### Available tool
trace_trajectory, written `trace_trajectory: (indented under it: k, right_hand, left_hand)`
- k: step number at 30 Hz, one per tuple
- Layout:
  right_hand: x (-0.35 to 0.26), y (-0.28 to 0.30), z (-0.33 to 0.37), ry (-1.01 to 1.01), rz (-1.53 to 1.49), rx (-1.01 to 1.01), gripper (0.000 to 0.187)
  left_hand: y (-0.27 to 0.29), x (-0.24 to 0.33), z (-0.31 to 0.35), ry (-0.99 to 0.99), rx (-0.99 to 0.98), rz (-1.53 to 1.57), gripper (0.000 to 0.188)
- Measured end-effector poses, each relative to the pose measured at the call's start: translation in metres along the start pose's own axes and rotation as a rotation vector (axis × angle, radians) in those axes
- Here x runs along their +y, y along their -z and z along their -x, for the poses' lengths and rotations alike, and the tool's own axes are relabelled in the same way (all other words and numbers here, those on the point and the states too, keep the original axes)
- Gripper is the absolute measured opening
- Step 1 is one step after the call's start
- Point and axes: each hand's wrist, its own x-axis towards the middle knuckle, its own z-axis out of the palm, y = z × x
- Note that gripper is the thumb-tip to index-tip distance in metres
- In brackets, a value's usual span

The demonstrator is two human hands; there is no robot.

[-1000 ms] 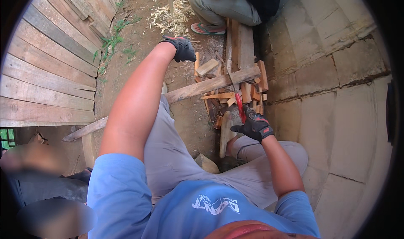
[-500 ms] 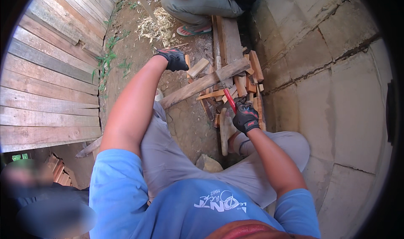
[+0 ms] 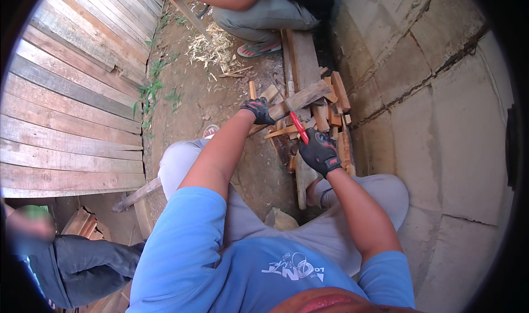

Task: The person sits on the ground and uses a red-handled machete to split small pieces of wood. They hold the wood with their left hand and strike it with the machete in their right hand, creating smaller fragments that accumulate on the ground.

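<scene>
My right hand (image 3: pixel 319 150), in a black glove with red marks, is closed round the red handle of a tool with a thin blade (image 3: pixel 297 127). Its blade points up and left across a long wooden plank (image 3: pixel 305 96); the exact kind of tool is hard to make out. At the plank's near left part, my left hand (image 3: pixel 258 111), gloved alike, has its fingers bent over the wood. The plank slants across a pile of cut wood blocks (image 3: pixel 340 92) between my legs and the wall.
A concrete block wall (image 3: pixel 419 120) rises on the right, a plank fence (image 3: pixel 71 125) on the left. Ahead, a co-worker (image 3: pixel 264 10) squats, a hand on an upright stick (image 3: pixel 190 18), near wood shavings (image 3: pixel 215 48). Another person (image 3: pixel 82 263) is at the lower left.
My left hand has come down and right from beside the pile onto the plank. My right hand keeps hold of the red-handled tool. The co-worker's hand has come into view on the stick.
</scene>
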Motion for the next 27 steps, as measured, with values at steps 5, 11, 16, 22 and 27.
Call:
trace_trajectory:
  k: [5,11,16,22,27]
  right_hand:
    - [0.006,0.002,-0.004,0.026,0.011,0.035,0.031]
    - [0.004,0.000,-0.003,0.068,-0.054,0.086,0.031]
    - [-0.022,0.002,-0.005,0.101,0.017,0.112,0.028]
    - [-0.079,-0.006,-0.044,0.024,0.090,0.240,0.033]
    - [-0.102,-0.004,-0.065,0.055,0.114,0.324,0.062]
  left_hand:
    - [-0.042,0.017,-0.019,-0.080,0.113,0.119,0.082]
    - [-0.060,0.029,-0.013,0.019,0.201,0.312,0.062]
    - [-0.092,0.034,-0.027,0.111,0.442,0.217,0.053]
    - [-0.121,0.043,-0.043,0.214,0.640,0.125,0.043]
    - [-0.101,0.054,-0.039,0.322,0.585,0.234,0.037]
